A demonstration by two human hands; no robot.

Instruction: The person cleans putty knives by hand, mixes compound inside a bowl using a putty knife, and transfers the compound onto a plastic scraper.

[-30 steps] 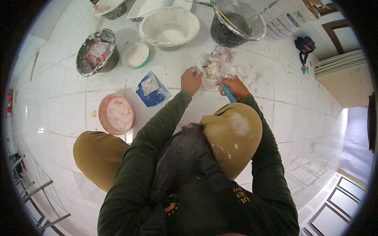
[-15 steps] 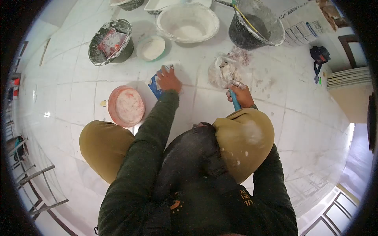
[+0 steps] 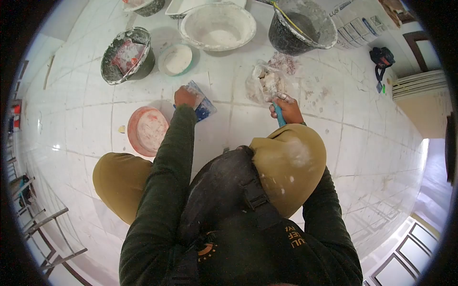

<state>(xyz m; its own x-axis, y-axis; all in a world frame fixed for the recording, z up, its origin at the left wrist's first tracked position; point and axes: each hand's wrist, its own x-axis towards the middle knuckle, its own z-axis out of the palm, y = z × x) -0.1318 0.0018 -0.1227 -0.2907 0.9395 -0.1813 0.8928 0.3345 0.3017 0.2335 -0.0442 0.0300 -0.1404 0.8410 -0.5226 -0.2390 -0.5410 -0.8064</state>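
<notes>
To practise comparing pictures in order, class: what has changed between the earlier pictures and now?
The left hand has let go of the plastic bag, moved left and, after lying spread over the blue board, now appears closed on it. The right hand still grips the blue-handled tool at the bag; the bowls and buckets stayed put.

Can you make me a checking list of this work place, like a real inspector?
Surface: white tiled floor, smudged.
Job's things: blue board; plastic bag with pale lumps; blue-handled tool at the bag's edge.
Clutter: pink bowl, large pale bowl and black bucket nearby.
Hands: left hand at the blue board, grip unclear; right hand closed around the tool.
Cables: nothing seen.
Surroundings: ladder at left, stacked boards at right.
</notes>
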